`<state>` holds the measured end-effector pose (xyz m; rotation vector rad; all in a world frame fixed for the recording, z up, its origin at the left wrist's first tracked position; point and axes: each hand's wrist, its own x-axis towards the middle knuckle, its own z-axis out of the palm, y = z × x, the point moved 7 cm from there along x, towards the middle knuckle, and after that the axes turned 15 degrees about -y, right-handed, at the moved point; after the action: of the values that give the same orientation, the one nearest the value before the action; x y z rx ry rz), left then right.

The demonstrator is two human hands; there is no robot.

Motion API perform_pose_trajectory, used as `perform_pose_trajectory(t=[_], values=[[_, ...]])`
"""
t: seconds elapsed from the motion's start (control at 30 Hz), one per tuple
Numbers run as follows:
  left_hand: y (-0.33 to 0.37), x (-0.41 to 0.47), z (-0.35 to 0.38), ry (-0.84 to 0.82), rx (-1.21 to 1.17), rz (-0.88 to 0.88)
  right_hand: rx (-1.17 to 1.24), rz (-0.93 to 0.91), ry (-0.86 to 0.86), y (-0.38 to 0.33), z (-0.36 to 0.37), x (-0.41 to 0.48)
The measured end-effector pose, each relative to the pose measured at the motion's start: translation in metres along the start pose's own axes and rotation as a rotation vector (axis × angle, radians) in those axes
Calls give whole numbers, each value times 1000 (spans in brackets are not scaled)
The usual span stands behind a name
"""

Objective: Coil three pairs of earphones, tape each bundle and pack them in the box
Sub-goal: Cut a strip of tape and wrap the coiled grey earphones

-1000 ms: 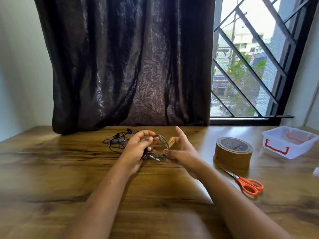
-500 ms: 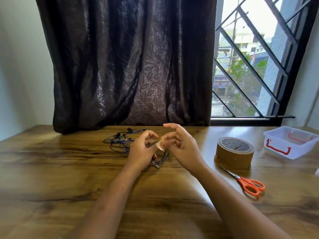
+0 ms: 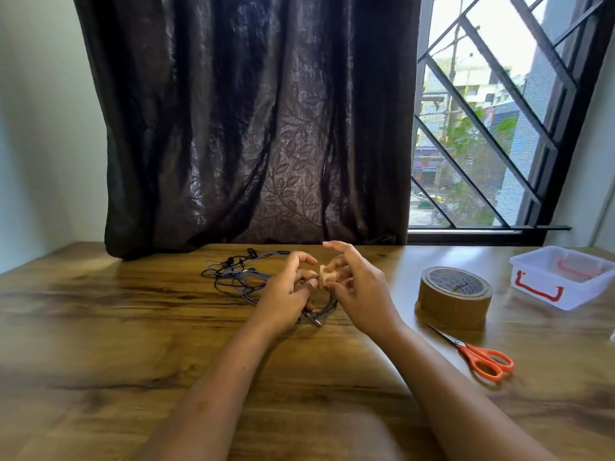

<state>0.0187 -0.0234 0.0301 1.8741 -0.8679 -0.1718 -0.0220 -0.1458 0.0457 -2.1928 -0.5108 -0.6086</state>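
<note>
At the left of the wooden desk (image 3: 100,327) I see a loose tangle of earphones (image 3: 233,277): thin dark and bluish cords with small black buds, lying flat just beside the left hand (image 3: 286,294). That hand's grip is curled round a coiled earphone bundle (image 3: 324,312), a small dark ring of cord held just above the desk at the middle. Its metal plug pokes out below the fingers. A short tan piece of tape (image 3: 327,274) sits at the top of the coil, between the two hands. The right hand (image 3: 359,294) has a narrow grip pinching that tape, its forefinger raised. Further right a brown tape roll (image 3: 452,291) lies flat, with orange-handled scissors (image 3: 479,356) shut in front of it. The clear box (image 3: 559,294) with red handles stands at the far right edge, well apart from the hands.
</note>
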Motion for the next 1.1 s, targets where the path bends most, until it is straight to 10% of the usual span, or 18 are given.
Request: perform_pose_trajectory(t=[0.63, 1.1], values=[[26, -8, 5, 67, 495, 175, 74, -17, 52, 2, 0, -1], [21, -7, 4, 120, 338, 161, -466, 13, 159, -8, -8, -8]])
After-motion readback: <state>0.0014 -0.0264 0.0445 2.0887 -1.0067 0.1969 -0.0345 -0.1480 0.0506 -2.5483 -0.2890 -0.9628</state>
